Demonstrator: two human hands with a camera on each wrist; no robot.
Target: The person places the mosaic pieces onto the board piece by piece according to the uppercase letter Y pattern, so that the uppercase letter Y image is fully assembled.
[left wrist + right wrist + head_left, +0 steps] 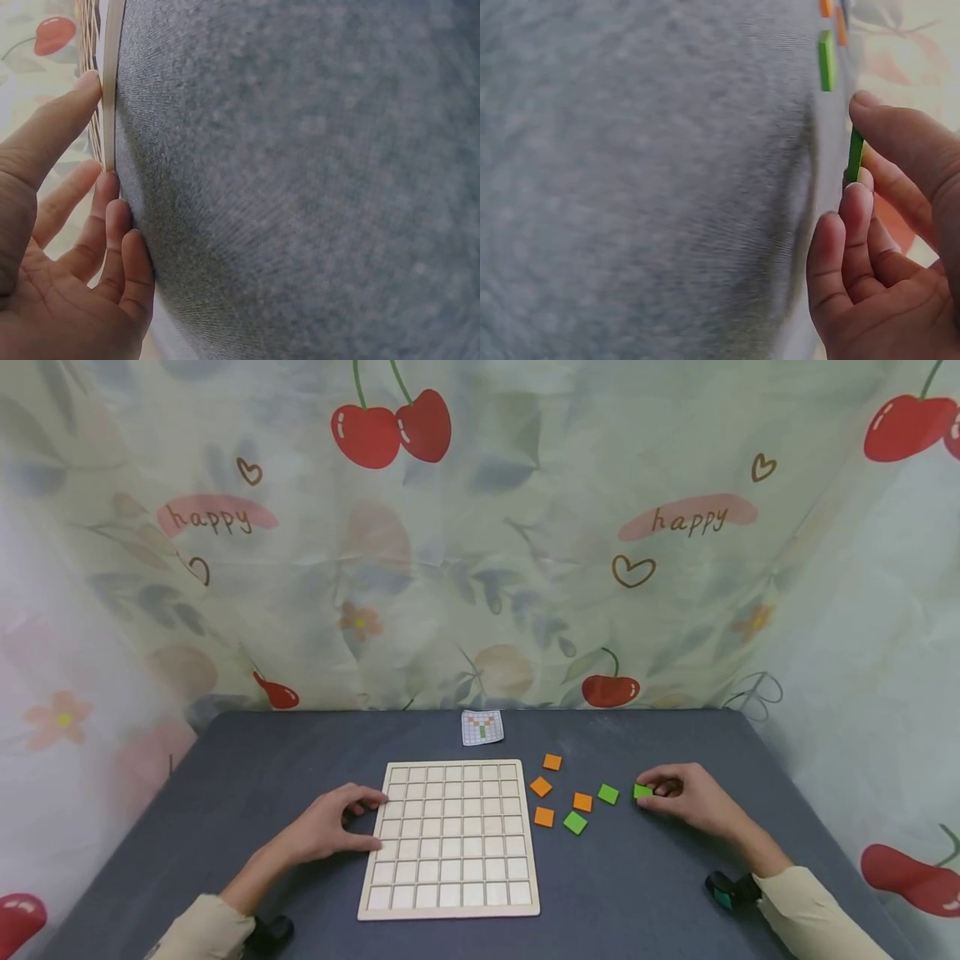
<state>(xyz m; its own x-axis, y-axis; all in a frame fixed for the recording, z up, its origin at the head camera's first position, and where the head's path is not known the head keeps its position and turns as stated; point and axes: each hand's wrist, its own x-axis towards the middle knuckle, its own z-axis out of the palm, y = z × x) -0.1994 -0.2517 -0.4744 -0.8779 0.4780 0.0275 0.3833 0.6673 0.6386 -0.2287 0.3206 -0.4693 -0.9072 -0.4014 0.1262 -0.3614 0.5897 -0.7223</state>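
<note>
A pale wooden grid board (450, 913) lies on the dark cloth. My left hand (330, 822) rests at its left edge, thumb low and fingers higher along the rim. In the left wrist view the thumb (71, 112) and fingertips touch the side of the board (111, 82). My right hand (693, 797) pinches a green square tile (642, 791) between thumb and fingers, right of the board. The right wrist view shows that green tile (856, 154) edge-on, with the thumb at one edge and fingertips at the opposite one.
Between board and right hand lie two green tiles, one (608, 793) farther right and one (575, 822) nearer, among several orange tiles (544, 817). A small printed pattern card (482, 727) lies behind the board. A patterned curtain (480, 568) stands at the table's back edge.
</note>
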